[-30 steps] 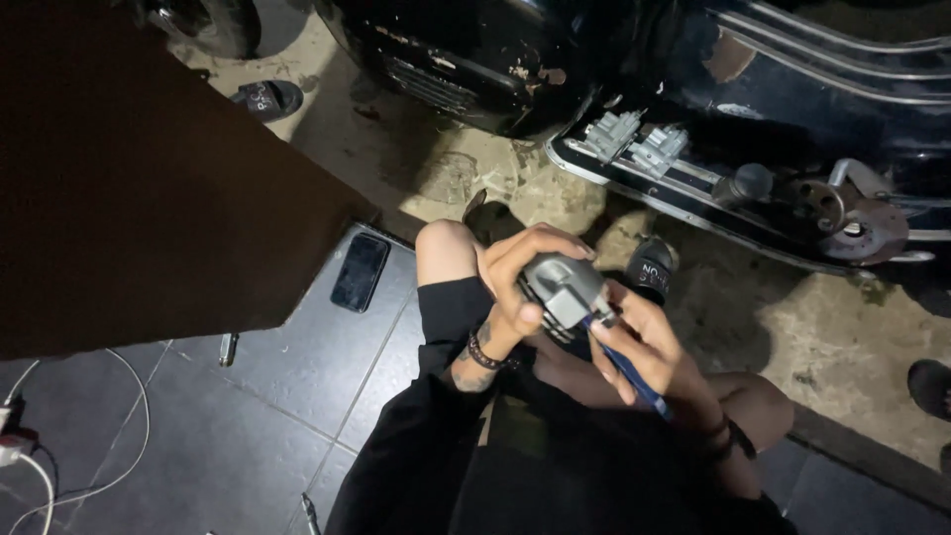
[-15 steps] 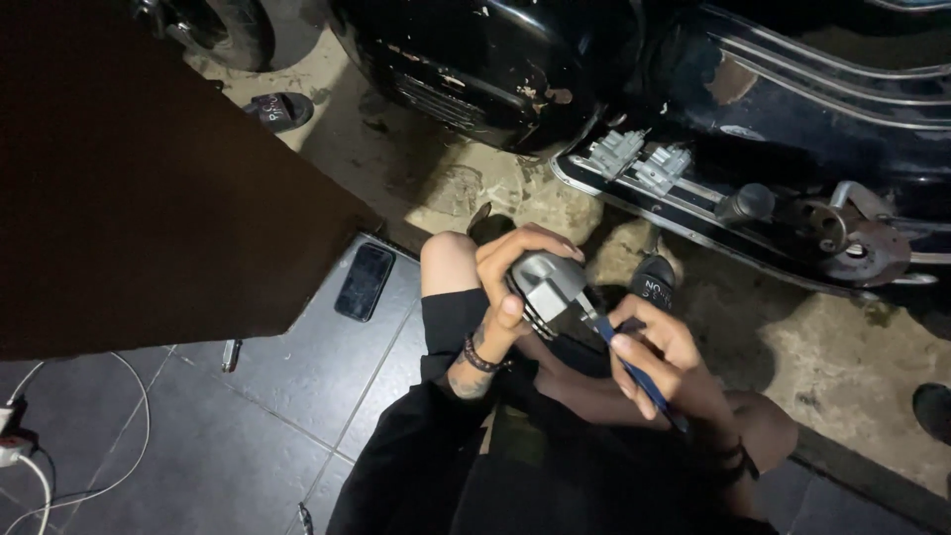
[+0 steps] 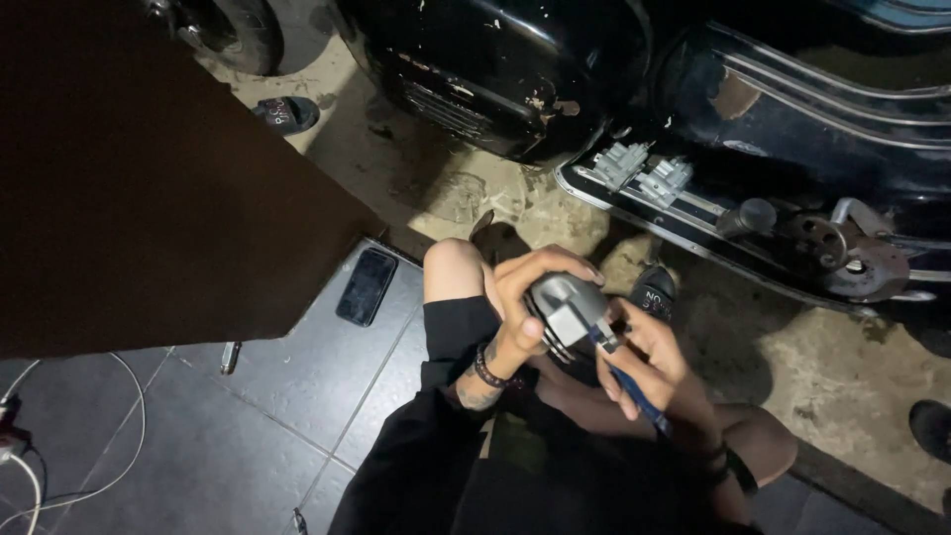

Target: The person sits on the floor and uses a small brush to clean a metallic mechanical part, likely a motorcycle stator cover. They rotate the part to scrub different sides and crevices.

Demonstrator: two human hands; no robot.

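Observation:
My left hand grips a small grey metal part, held over my bent knees. My right hand holds a blue-handled screwdriver, its tip set against the right side of the grey part. Both wrists wear dark bands. I am crouched on the floor beside a black scooter, whose lower side with grey metal fittings and a round hub lies just beyond my hands.
A dark phone lies on the grey tiles to my left, with a small metal tool nearby. White cables run at the lower left. A sandal lies on the dirt floor. A large dark panel fills the left.
The view has shifted slightly downward and left. My hands stay together on the grey part, with the screwdriver still against it.

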